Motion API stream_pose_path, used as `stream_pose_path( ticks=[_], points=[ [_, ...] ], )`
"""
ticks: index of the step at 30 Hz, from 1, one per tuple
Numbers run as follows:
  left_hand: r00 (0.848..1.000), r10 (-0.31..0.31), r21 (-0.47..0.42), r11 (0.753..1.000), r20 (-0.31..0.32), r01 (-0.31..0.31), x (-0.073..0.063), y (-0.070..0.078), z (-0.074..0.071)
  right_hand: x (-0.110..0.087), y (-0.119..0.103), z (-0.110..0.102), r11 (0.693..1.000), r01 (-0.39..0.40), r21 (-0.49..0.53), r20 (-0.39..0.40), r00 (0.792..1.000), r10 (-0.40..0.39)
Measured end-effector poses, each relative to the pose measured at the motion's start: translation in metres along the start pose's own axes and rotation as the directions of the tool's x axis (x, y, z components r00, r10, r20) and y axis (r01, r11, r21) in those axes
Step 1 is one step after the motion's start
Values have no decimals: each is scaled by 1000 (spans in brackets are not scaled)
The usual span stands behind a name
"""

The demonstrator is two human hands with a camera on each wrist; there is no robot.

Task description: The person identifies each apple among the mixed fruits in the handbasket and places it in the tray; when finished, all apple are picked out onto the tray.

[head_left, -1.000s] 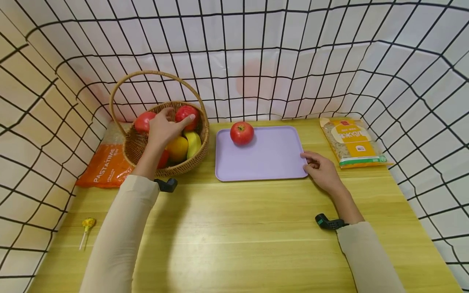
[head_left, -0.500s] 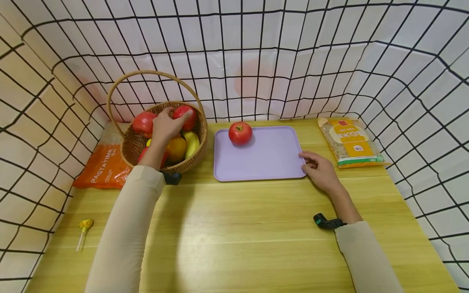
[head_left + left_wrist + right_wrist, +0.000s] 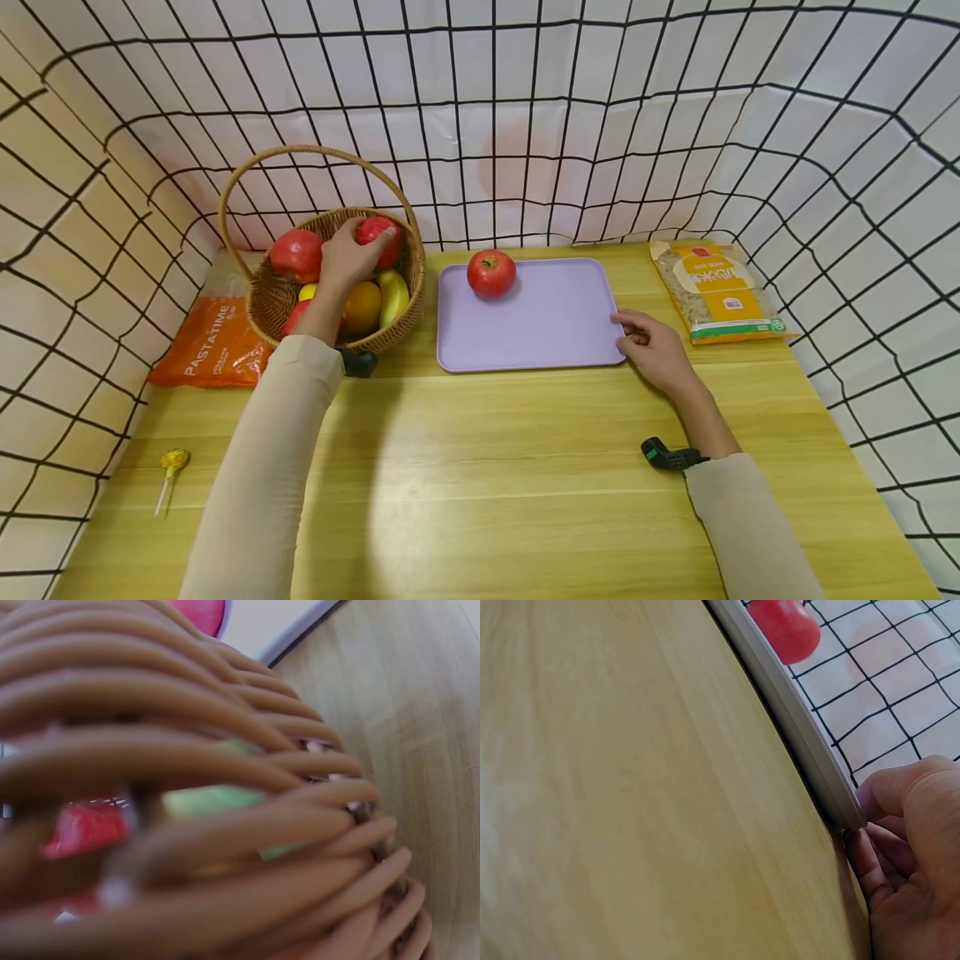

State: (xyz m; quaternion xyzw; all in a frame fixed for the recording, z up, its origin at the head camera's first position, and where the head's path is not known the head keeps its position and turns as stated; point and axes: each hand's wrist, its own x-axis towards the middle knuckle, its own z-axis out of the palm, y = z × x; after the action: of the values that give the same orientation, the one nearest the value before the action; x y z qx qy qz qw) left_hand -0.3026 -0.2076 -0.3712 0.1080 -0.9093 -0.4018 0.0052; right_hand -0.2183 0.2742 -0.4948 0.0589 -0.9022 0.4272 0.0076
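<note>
My left hand [image 3: 347, 257] reaches into a wicker basket [image 3: 258, 312], its thumb and fingers around a red apple [image 3: 381, 243] at the back right. Beside it in the basket lie a larger red fruit [image 3: 297, 255], an orange fruit [image 3: 362, 307] and a yellow banana [image 3: 393, 296]. The left wrist view is filled by the basket's weave [image 3: 150, 697], which hides that hand. My right hand [image 3: 656, 350] pinches the right edge of a lilac tray [image 3: 555, 325]; the thumb and a fingertip meet its rim [image 3: 832, 787]. A round red fruit [image 3: 491, 273] sits at the tray's back left.
An orange pasta bag [image 3: 217, 342] lies partly behind the basket. A bag of grain [image 3: 716, 292] is at the back right. A yellow lollipop [image 3: 174, 462] rests front left. Black wire mesh [image 3: 495, 108] with white sheeting surrounds the table [image 3: 487, 475].
My left hand has shifted slightly right and its thumb has closed in on the apple. The head view has moved a little. My right hand stays at the tray's edge.
</note>
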Motion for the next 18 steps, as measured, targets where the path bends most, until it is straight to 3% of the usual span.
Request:
stream_pose_path(
  ticks=[12,18],
  points=[
    [1000,-4,-32,999,16,4,-4,3,-4,1,2,1,1000,1,-8,-1,1000,-1],
    [1000,20,10,1000,3,-20,-9,4,-7,1,3,1,1000,2,-7,-1,1000,-2]
  ],
)
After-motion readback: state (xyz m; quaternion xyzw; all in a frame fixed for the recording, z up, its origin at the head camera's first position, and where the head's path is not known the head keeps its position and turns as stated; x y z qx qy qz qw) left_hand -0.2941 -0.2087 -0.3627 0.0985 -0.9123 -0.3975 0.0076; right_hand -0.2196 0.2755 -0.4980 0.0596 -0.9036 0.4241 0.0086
